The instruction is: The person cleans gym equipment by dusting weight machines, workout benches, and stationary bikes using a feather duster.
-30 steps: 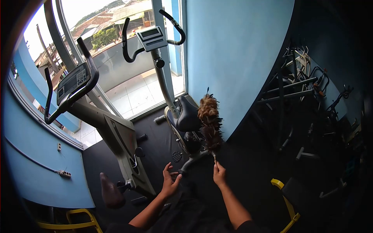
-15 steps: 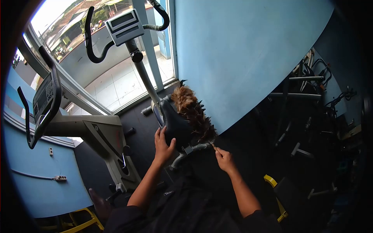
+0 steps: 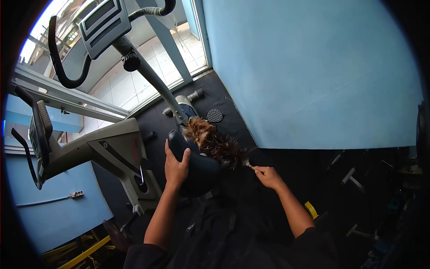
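Note:
My left hand [image 3: 176, 167] lies against the left side of the black bike seat [image 3: 197, 172], fingers together pointing up and thumb apart. My right hand [image 3: 268, 176] is closed round the thin handle of a brown feather duster [image 3: 217, 142]. The duster slants up to the left, its feathers over the front and right edge of the seat. From the frame in front of the seat, a grey post rises to the exercise bike's console [image 3: 105, 26] at the upper left.
A second exercise bike [image 3: 117, 157] stands on the left by the window. The blue wall [image 3: 313, 76] fills the upper right. A round pedal [image 3: 215, 115] shows above the duster. Yellow metal frames [image 3: 85, 253] are at the lower left, with dim gym equipment [image 3: 354, 181] on the right.
My left hand has moved from the air onto the seat. The duster has tilted further left, across the seat. The bike appears nearer and larger as the view has shifted.

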`<act>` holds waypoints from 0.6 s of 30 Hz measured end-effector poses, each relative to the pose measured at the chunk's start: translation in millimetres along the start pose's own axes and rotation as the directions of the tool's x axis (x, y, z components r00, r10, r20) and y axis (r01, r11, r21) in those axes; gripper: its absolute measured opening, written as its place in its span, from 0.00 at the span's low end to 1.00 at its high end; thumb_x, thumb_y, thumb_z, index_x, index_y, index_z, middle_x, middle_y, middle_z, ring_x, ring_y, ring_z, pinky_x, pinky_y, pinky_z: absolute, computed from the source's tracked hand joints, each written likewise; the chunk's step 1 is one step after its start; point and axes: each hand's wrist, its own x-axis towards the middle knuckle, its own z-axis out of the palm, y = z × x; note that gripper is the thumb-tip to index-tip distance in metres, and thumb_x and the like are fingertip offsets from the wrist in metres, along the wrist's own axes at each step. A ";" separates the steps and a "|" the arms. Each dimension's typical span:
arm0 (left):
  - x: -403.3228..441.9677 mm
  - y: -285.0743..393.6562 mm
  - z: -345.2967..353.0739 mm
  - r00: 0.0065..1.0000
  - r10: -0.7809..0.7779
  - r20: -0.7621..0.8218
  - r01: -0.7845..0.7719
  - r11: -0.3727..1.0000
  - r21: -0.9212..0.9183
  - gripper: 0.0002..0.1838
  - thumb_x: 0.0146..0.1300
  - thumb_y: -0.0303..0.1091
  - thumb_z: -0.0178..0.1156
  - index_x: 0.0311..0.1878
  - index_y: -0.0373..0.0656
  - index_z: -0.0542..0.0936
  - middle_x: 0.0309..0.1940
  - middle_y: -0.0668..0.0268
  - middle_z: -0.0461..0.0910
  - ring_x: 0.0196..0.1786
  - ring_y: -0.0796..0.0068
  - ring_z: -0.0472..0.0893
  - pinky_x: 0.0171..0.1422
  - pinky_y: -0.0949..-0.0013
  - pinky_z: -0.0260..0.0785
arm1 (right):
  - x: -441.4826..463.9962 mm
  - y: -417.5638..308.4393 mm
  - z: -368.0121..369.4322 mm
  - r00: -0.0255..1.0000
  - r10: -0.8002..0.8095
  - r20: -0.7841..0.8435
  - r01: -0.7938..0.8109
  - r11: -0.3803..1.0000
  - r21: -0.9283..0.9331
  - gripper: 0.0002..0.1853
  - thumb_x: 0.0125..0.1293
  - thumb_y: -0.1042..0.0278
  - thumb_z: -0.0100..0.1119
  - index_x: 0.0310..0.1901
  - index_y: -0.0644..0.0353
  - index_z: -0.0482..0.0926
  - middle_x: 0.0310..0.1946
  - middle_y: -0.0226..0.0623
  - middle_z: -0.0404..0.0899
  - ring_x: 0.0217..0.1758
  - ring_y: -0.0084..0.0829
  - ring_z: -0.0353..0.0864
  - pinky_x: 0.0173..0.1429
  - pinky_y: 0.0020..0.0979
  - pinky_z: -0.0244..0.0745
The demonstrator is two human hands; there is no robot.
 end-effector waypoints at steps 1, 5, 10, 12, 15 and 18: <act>-0.8 2.4 0.6 1.000 -0.024 -0.015 0.024 1.000 -0.006 0.46 0.61 0.53 0.63 0.73 0.37 0.53 0.59 0.40 0.72 0.61 0.43 0.75 0.65 0.57 0.66 | 23.5 8.3 9.8 1.000 -0.028 0.007 0.028 1.000 0.002 0.17 0.69 0.59 0.54 0.56 0.54 0.80 0.36 0.45 0.85 0.41 0.36 0.85 0.47 0.34 0.76; -1.2 10.7 6.9 0.994 -0.087 -0.067 0.086 0.996 -0.009 0.41 0.59 0.47 0.64 0.69 0.35 0.59 0.55 0.46 0.77 0.59 0.50 0.77 0.65 0.61 0.66 | 119.7 53.2 87.6 0.996 -0.068 0.053 0.060 0.989 0.136 0.18 0.70 0.58 0.52 0.58 0.51 0.78 0.44 0.47 0.84 0.50 0.42 0.84 0.53 0.36 0.75; 1.0 -9.2 18.6 0.990 -0.072 -0.122 0.064 0.996 -0.068 0.40 0.58 0.44 0.63 0.68 0.33 0.61 0.56 0.51 0.76 0.60 0.60 0.75 0.67 0.62 0.63 | 210.6 26.1 179.5 0.976 0.177 0.126 -0.212 0.902 0.375 0.18 0.72 0.62 0.52 0.58 0.58 0.78 0.46 0.48 0.84 0.51 0.42 0.83 0.52 0.34 0.75; -3.8 -12.9 20.0 0.985 -0.091 -0.145 0.071 0.988 -0.135 0.43 0.56 0.48 0.64 0.68 0.32 0.60 0.57 0.51 0.75 0.61 0.60 0.74 0.67 0.63 0.62 | 246.6 13.9 200.3 0.990 0.103 0.095 -0.134 0.900 0.414 0.17 0.72 0.61 0.52 0.57 0.59 0.78 0.47 0.50 0.83 0.51 0.44 0.83 0.53 0.35 0.75; -7.8 -23.0 18.5 0.982 -0.099 -0.161 0.088 0.993 -0.076 0.47 0.55 0.54 0.65 0.69 0.30 0.59 0.56 0.54 0.74 0.59 0.63 0.74 0.66 0.64 0.62 | 313.7 14.0 216.7 0.996 -0.084 0.008 0.078 0.954 0.289 0.17 0.71 0.62 0.52 0.56 0.59 0.79 0.46 0.53 0.82 0.51 0.47 0.82 0.53 0.36 0.75; -13.6 -22.5 16.5 0.972 -0.172 -0.161 0.162 0.984 -0.077 0.51 0.54 0.58 0.66 0.69 0.31 0.57 0.56 0.55 0.72 0.57 0.65 0.74 0.65 0.64 0.63 | 397.0 -6.6 218.3 0.995 -0.090 -0.044 0.097 0.976 0.197 0.16 0.70 0.62 0.51 0.52 0.59 0.80 0.42 0.54 0.82 0.47 0.51 0.82 0.50 0.40 0.76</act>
